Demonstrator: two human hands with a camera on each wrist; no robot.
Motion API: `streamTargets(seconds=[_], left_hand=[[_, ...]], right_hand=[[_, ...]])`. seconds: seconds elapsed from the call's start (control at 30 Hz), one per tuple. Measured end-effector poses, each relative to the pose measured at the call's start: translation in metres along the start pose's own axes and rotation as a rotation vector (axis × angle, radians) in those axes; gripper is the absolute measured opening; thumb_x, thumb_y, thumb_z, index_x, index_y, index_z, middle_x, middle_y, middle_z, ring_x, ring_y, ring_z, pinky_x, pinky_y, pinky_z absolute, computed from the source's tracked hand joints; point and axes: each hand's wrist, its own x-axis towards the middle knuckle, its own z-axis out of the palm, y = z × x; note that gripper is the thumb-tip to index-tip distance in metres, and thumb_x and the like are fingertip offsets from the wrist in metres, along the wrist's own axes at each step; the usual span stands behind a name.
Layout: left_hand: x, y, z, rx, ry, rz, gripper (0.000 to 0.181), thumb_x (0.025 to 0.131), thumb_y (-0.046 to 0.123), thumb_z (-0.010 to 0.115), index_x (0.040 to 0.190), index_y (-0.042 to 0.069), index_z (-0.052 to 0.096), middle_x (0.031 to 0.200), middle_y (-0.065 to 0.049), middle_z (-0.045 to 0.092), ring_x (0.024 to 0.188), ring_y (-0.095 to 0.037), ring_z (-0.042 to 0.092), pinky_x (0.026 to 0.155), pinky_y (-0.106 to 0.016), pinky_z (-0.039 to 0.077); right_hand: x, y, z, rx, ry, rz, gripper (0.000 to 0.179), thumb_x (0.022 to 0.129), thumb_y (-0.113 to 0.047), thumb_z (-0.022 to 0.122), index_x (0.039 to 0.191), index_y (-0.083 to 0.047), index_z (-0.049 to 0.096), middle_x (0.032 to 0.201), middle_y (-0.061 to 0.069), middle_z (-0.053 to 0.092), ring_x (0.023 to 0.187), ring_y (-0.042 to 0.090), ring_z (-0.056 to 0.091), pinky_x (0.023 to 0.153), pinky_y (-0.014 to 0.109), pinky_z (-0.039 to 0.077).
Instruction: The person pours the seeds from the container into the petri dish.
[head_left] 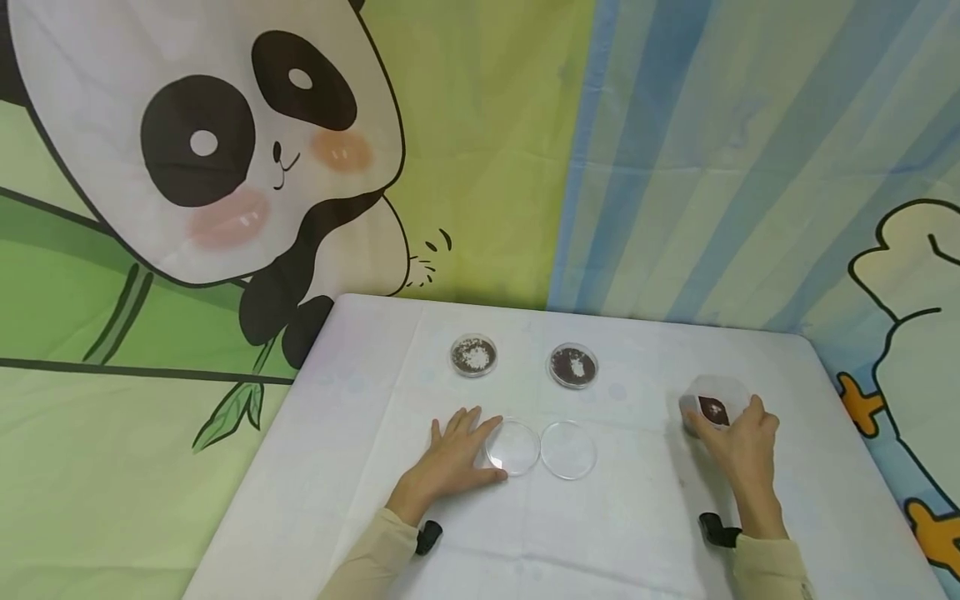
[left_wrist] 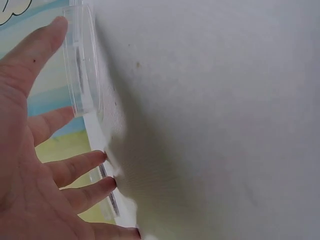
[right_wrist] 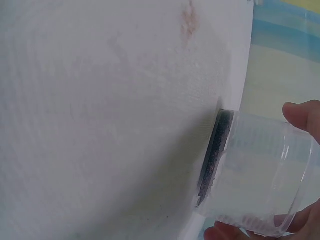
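My left hand [head_left: 453,462] lies low over the white table. Its thumb and index finger pinch the left clear petri dish [head_left: 517,450] at opposite sides of the rim, and the other fingers are spread with their tips on the tabletop. In the left wrist view the clear dish [left_wrist: 85,65] spans thumb to index fingertip. Another clear dish [head_left: 568,451] lies right beside it. At the right, my right hand [head_left: 746,442] grips a clear plastic tub [head_left: 718,390] near its rim. A dark grainy layer [right_wrist: 216,155] covers the tub's bottom, and a dark picture label is on its side.
Toward the back stand two petri dishes holding dark grainy material topped with white bits, a left one [head_left: 473,356] and a right one [head_left: 573,366]. A cartoon-printed curtain [head_left: 480,150] hangs behind the white table [head_left: 622,533].
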Motion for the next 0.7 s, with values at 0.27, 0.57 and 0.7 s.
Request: streamTargets(seconds=[0.27,0.57,0.7], left_hand=[[0.001,0.0,0.001,-0.007,-0.006,-0.015,0.082,0.085,0.055,0.073,0.153,0.024,0.041,0.158,-0.018,0.031,0.145,-0.045,0.021,0.105,-0.079,0.011],[0.001,0.001,0.0,-0.01,-0.012,-0.026,0.081,0.086,0.056,0.073,0.154,0.025,0.041,0.158,-0.017,0.031,0.146,-0.043,0.021,0.106,-0.077,0.011],[0.0,0.001,0.0,-0.009,-0.016,-0.03,0.081,0.086,0.056,0.072,0.154,0.026,0.04,0.158,-0.017,0.031,0.146,-0.043,0.02,0.107,-0.077,0.011]], right_hand=[[0.001,0.0,0.003,0.061,0.054,-0.042,0.114,0.087,-0.046,0.074,0.155,0.009,0.002,0.144,0.042,0.021,0.124,0.059,0.034,0.097,0.068,0.036],[-0.002,-0.015,0.007,0.232,0.122,-0.149,0.109,0.083,-0.026,0.082,0.159,-0.002,0.008,0.149,0.028,0.033,0.129,0.048,0.04,0.099,0.062,0.038],[-0.005,-0.023,0.012,0.324,0.097,-0.22,0.11,0.083,-0.019,0.084,0.161,-0.008,0.007,0.153,0.026,0.032,0.132,0.047,0.039,0.1,0.064,0.037]])
